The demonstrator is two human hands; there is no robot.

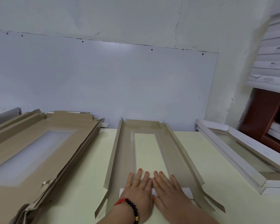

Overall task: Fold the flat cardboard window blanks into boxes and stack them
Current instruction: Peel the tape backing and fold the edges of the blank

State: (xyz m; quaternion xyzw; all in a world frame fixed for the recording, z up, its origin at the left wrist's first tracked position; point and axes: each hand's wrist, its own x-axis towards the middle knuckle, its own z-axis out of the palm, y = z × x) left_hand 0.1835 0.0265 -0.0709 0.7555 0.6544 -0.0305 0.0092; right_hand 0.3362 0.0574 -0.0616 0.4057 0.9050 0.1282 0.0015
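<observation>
Head view: left hand and right hand, fingers straight, press flat brown cardboard window blank on pale table. Left: brown blank stack. Right: white folded boxes, labels unreadable.

Pale table: blank stack, flat blank, folded boxes.

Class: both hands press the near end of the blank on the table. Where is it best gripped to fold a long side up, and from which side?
Grip the blank's raised long edge flap from outside; it already stands off the table.
</observation>
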